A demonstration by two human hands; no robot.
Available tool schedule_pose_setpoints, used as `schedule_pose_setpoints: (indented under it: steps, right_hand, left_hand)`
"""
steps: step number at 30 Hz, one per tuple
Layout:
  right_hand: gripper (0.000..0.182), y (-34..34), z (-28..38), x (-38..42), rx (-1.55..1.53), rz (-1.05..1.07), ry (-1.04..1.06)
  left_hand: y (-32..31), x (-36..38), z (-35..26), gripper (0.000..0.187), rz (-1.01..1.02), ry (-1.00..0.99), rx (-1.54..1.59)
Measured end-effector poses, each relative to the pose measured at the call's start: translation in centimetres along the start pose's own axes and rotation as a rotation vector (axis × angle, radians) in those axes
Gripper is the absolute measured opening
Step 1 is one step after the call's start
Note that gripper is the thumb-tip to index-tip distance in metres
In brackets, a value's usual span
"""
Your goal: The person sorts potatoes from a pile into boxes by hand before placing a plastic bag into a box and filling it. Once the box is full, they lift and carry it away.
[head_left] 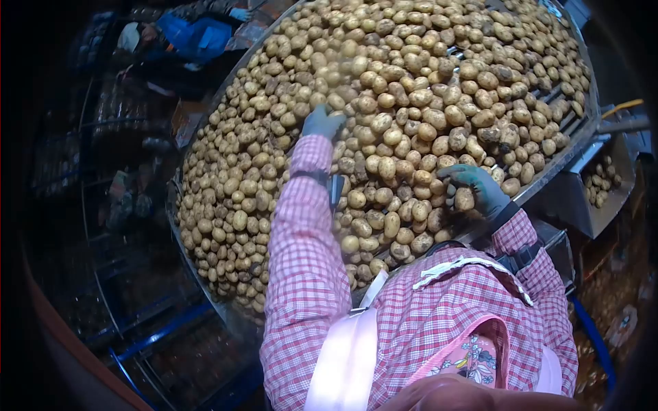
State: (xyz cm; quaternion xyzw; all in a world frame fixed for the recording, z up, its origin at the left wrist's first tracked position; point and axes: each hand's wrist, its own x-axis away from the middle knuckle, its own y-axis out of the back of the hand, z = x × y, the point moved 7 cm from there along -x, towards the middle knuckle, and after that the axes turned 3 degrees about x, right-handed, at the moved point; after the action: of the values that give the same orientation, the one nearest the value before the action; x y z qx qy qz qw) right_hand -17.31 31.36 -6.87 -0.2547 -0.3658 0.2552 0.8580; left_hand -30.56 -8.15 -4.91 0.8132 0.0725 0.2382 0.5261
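Observation:
A broad heap of soil-marked potatoes (384, 123) fills the metal-rimmed sorting table before me. My left hand (323, 124), in a grey-green glove, reaches into the middle of the heap. Its thumb and forefinger look apart and touch potatoes; the other fingertips are hidden. Near the table's right-hand edge is my right hand (480, 188), in a similar glove with darker fingertips. Its fingers curve around a potato (464, 199) at the near side of the heap.
The table's metal rim (595, 103) curves around the heap. At the right, a metal chute (620, 188) holds more potatoes. Blue rails (161, 329) and dark racks lie below left. A blue plastic bag (195, 38) is at upper left, with a cardboard box (186, 122) nearer.

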Motion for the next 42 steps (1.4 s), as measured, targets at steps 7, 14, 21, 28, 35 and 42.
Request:
schedule_pose_setpoints:
  steps: [7,14,21,28,35,42]
  right_hand:
    - [0.051,-1.2,1.2,0.4,0.152,0.075,0.303]
    - [0.041,4.0,-0.1,5.8,0.272,-0.114,0.414]
    - [0.035,13.9,0.2,23.9,-0.289,-0.597,0.457]
    - [0.022,35.3,1.1,49.6,0.097,-1.383,0.7]
    - [0.041,38.2,6.9,43.9,0.561,-1.388,0.57]
    - [0.033,16.2,4.8,14.5,0.429,-0.607,0.511]
  left_hand:
    - [-5.4,15.6,-11.4,0.024,0.642,0.078,1.365]
    - [-8.1,23.5,-17.8,0.029,0.526,-0.393,0.873]
    - [-10.4,24.0,-16.3,0.029,0.515,-0.415,0.767]
    - [-10.4,24.9,-14.5,0.028,0.49,-0.293,0.809]
    - [-7.9,23.3,-8.4,0.026,0.282,-0.171,0.818]
    - [-6.3,24.2,-0.7,0.038,-0.109,-0.24,0.454]
